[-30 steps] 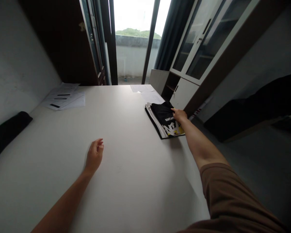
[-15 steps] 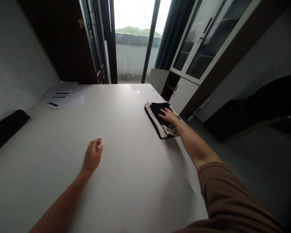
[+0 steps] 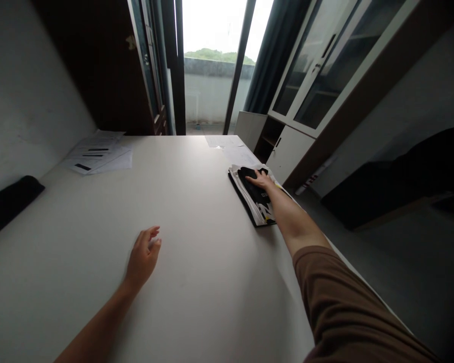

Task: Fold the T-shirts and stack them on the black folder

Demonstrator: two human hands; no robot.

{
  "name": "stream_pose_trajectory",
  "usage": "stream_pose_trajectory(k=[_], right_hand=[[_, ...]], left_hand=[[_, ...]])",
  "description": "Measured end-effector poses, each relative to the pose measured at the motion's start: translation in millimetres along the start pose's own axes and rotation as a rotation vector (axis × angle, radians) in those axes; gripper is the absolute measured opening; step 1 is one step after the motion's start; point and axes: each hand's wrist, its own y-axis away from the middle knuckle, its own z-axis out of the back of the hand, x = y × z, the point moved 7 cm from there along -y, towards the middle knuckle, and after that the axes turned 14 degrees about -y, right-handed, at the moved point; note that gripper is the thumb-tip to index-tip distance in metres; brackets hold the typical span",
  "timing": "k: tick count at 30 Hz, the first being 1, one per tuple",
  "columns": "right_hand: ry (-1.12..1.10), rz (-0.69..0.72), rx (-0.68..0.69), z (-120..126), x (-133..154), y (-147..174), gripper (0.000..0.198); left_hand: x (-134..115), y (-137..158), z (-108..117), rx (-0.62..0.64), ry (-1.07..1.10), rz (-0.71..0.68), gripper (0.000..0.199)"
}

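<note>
My right hand (image 3: 262,180) is spread wide, flat on the black printed item (image 3: 250,188) atop the stack at the table's (image 3: 189,222) right edge. Left hand (image 3: 142,258) loosely curled, empty. Step looks like pressing or steadying; next move probably calls for gripping an edge. White lettering part-covered, unreadable.

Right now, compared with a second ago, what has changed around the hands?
The right hand has moved leftward from the right side of the black printed item, and now lies spread over its top. No clear grasp or release shows. The stack beneath, the loose papers and the empty left hand stay much as they were.
</note>
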Motion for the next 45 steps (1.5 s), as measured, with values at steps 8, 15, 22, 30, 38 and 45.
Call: stream_pose_trajectory(k=[8, 15, 22, 30, 38, 45], right_hand=[[0.018, -0.078, -0.104, -18, 26, -4, 0.112], [-0.035, -0.174, -0.152, -20, 38, -8, 0.113], [-0.026, -0.123, -0.070, -15, 29, 0, 0.116], [0.147, -0.010, -0.194, -10, -15, 75, 0.095], [0.186, 0.059, -0.313, -6, -32, 135, 0.087], [0.180, 0.078, -0.384, -6, -36, 168, 0.088]], left_hand=[[-3, -1, -4, 0.039, -0.072, -0.044, 0.034], [-4, 0, -3, 0.026, -0.058, -0.043, 0.033], [-8, 0, -3, 0.036, -0.082, -0.046, 0.033], [-13, 0, -4, 0.055, -0.085, -0.103, 0.032], [-16, -1, -2, 0.052, -0.101, -0.127, 0.034], [-15, 2, -1, 0.063, -0.119, -0.118, 0.034]])
